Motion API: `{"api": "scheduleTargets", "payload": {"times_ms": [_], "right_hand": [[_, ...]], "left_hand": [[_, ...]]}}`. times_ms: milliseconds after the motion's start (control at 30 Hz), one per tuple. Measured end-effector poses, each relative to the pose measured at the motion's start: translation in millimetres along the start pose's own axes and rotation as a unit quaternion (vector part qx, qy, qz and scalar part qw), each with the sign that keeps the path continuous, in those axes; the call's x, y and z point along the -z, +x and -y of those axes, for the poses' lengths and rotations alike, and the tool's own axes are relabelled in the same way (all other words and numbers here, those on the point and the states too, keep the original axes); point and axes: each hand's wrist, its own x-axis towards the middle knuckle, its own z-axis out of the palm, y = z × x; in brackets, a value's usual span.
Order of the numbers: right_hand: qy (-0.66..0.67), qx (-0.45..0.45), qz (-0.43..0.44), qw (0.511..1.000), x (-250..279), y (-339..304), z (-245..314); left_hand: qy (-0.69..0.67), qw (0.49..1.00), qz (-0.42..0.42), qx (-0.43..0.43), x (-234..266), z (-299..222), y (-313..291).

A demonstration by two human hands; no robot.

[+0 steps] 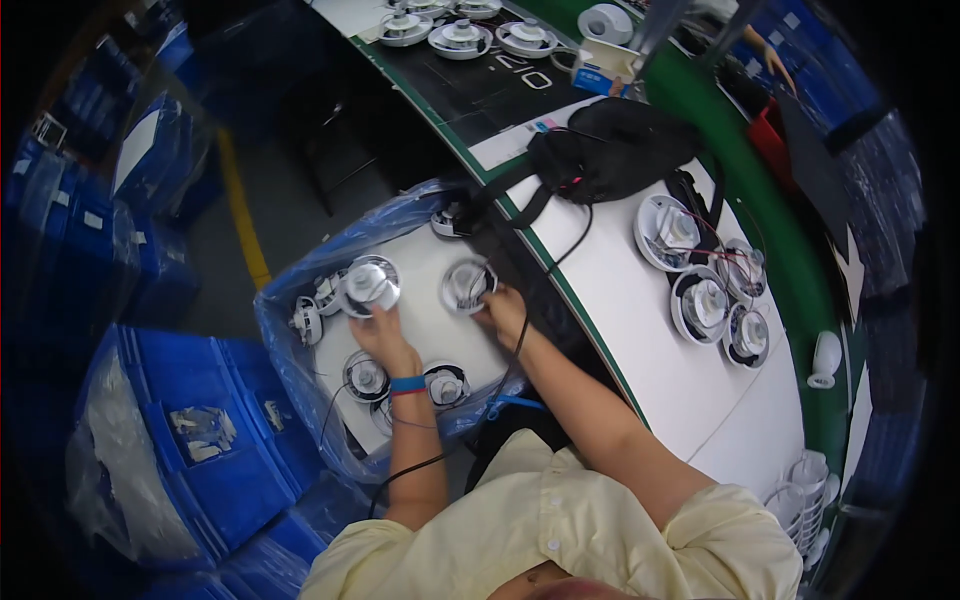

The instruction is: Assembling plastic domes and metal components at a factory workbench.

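Over a plastic-lined blue bin (275, 335) with a white sheet (425, 335) inside, both my hands are closed on round white wired units. My left hand (385, 340), with a blue and red band at its wrist, grips one round white unit (370, 283) at its near edge. A second round white unit (466, 284) is held at its right side by my right hand (506, 311). Several similar units stand on the sheet: a tilted one (306, 320) at the left wall, a wired one (366, 376) and another (446, 384) near my left wrist, and one (450, 221) at the far corner.
Right of the bin runs a white-topped bench (640, 330) with a green edge. On it lie a black bag (625, 150), a cluster of wired units (700, 300) and, farther off, more units (460, 38). Blue crates (200, 420) stand at left. A black cable crosses my forearms.
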Motion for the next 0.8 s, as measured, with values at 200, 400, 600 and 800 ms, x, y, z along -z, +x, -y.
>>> {"api": "scheduleTargets", "payload": {"times_ms": [200, 400, 600, 800], "right_hand": [[-0.387, 0.258, -0.086, 0.881, 37.2, -150.0, 20.4], [-0.531, 0.313, -0.117, 0.779, 88.5, -289.8, 106.9], [-0.306, 0.255, -0.179, 0.9, 177.1, -360.2, 150.6], [0.035, 0.286, -0.4, 0.87, 330.6, -367.3, 183.8]], "left_hand": [[-0.006, 0.987, 0.131, -0.097, -56.9, -103.3, -18.1], [-0.044, 0.897, 0.44, 0.021, -141.6, -156.9, -85.4], [0.043, 0.745, 0.613, 0.26, -197.3, -130.9, -129.2], [0.229, 0.543, 0.735, 0.335, -212.7, -90.7, -183.9]]}}
